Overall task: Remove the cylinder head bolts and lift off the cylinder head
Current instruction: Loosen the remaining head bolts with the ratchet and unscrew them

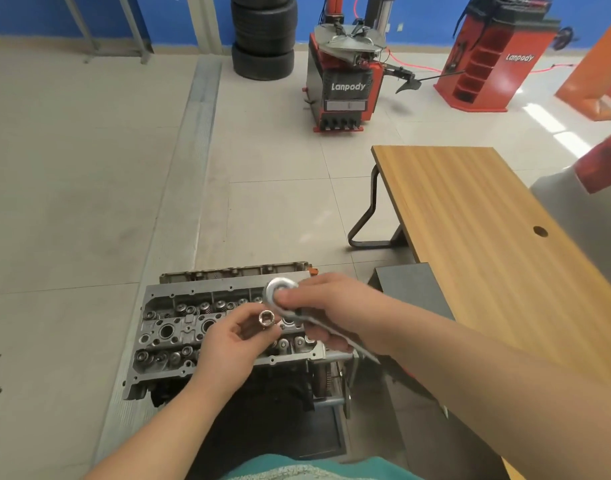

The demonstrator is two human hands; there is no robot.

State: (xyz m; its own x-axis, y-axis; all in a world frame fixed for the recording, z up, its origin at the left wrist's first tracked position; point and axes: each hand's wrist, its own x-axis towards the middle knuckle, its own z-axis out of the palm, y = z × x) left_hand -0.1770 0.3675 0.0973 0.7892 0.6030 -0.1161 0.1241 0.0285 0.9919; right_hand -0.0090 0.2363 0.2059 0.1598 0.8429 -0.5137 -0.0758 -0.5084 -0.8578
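Observation:
The grey cylinder head (165, 327) sits on an engine on a stand below me, its valve springs and bores exposed. My left hand (224, 344) pinches a silver socket (266, 319), open end facing up, above the head's right half. My right hand (328, 306) grips a ratchet wrench (280, 293) near its round head, which is just above and right of the socket without touching it. The wrench handle runs down to the right under my palm. My hands hide the head's right middle part.
A wooden table (487, 230) stands close on the right, with a dark box (411, 292) beside the engine. A red tyre changer (342, 84), a stack of tyres (264, 36) and a red balancer (487, 64) stand far back. Tiled floor lies to the left.

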